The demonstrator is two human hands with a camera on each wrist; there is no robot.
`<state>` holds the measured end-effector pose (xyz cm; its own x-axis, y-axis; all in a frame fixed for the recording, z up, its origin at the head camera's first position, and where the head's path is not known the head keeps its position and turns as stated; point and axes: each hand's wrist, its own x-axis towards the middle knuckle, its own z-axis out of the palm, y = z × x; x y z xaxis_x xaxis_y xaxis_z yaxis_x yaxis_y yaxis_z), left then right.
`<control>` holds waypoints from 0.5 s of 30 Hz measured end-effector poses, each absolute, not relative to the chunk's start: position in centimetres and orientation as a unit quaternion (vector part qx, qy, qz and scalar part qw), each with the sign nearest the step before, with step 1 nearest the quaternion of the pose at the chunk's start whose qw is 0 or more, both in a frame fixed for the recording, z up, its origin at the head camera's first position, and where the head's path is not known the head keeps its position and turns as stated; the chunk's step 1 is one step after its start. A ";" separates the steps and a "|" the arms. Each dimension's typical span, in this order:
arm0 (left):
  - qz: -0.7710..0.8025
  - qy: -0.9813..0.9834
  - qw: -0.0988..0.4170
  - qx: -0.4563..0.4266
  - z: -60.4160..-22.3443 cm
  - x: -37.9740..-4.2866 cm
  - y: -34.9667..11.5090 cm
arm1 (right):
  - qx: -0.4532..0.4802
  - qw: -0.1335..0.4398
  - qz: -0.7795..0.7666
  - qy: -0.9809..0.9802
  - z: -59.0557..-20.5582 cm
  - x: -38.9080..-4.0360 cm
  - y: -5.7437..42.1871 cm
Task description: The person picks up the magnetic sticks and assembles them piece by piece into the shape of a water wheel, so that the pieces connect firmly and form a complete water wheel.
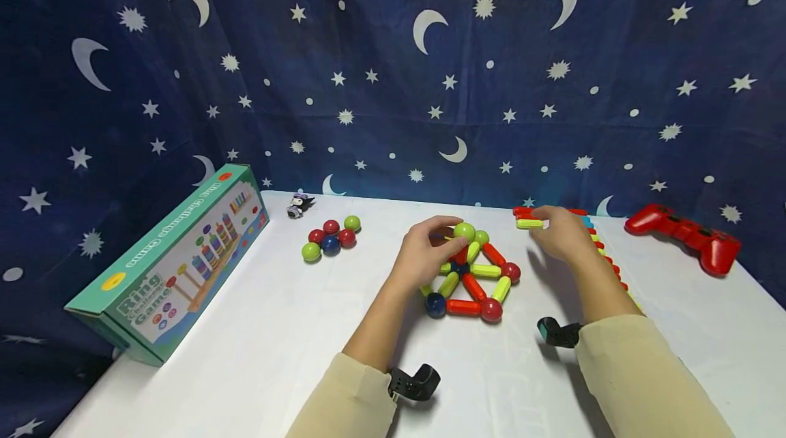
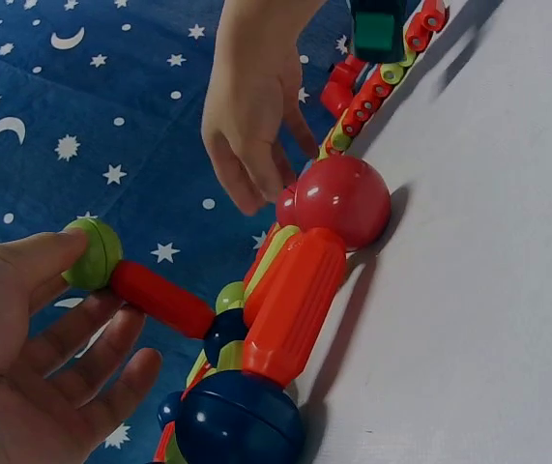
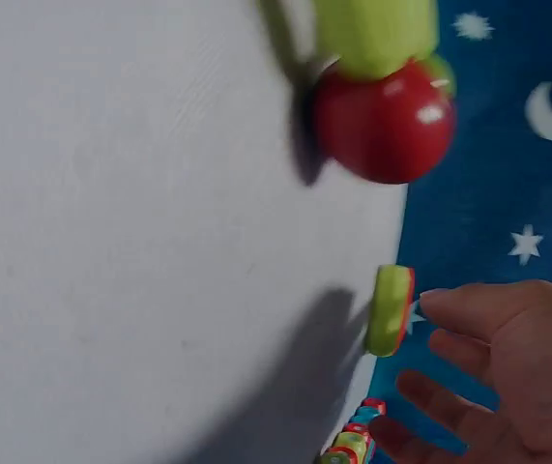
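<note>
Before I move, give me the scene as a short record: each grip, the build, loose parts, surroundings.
Left grip: pinches a light-green ball atop a red rod rising from the dark blue hub ball
Right grip: beside a light-green rod; contact unclear
Build: ball-and-rod frame on the white table
Loose balls: three red, two light-green, one dark blue
Rod row: right of the frame
Surroundings: green game box at left; small figurine near the loose balls; red game controller far right
</note>
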<state>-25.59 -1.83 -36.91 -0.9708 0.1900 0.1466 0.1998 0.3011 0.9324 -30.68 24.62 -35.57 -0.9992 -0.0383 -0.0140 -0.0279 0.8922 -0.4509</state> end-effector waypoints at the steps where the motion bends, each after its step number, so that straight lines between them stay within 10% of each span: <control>1: -0.579 -0.806 0.004 -0.122 -37.0 -25.6 -1.9 | -0.024 0.030 -0.210 0.977 -35.7 -31.2 24.8; 15: -0.589 -0.796 -0.008 -0.137 -37.0 -25.5 -2.0 | 0.007 0.062 -0.098 0.993 -37.2 -32.4 24.6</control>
<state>-25.50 -1.97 -37.04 -0.9623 0.2279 0.1484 0.2085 0.2680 0.9406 -32.43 24.58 -37.18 -0.9923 0.0023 -0.1237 0.0264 0.9808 -0.1933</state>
